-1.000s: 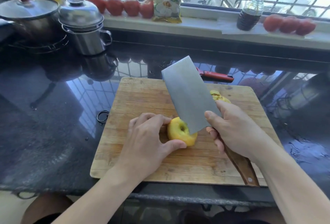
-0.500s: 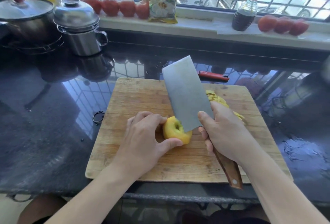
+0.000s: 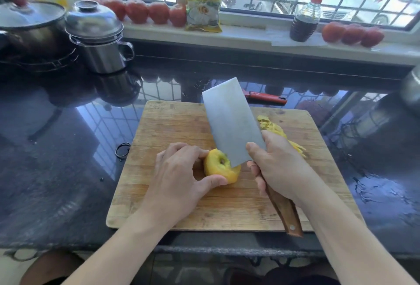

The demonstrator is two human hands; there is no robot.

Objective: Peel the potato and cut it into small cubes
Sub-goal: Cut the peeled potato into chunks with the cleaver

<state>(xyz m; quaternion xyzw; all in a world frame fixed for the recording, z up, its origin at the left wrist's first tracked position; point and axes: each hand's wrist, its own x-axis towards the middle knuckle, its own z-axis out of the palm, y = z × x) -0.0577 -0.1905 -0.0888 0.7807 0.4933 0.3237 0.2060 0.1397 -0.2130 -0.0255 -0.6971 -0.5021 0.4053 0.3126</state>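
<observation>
**Cleaver on the potato, both hands busy**

Your left hand (image 3: 179, 178) is curled around the peeled potato (image 3: 221, 170), fingertips tucked over its far top edge and your thumb pressed against the near side, so the potato sits right at the tip of that hand, poking out to the right of it. It's yellow, skin off, with a small dark dimple facing up at you. Your right hand (image 3: 278, 166) is wrapped tight on the cleaver (image 3: 229, 121), gripping where the blade meets the wooden handle, with your forefinger lying against the flat of the blade. The handle sticks out behind your wrist toward you. The blade's lower edge sits on top of the potato's right half; can't tell how deep it's in.

The potato rests on the wooden cutting board (image 3: 159, 205), roughly mid-board. A pile of yellow peelings (image 3: 272, 129) lies on the board behind your right hand. Just past the board's far edge there's a red peeler (image 3: 266, 98) on the dark counter (image 3: 56, 159), and a small black ring (image 3: 122, 149) sits by the board's left edge. Far left, two lidded pots (image 3: 100, 41); tomatoes (image 3: 145, 11), a yellow packet (image 3: 203, 0) and a dark sauce bottle (image 3: 304, 21) line the windowsill.
</observation>
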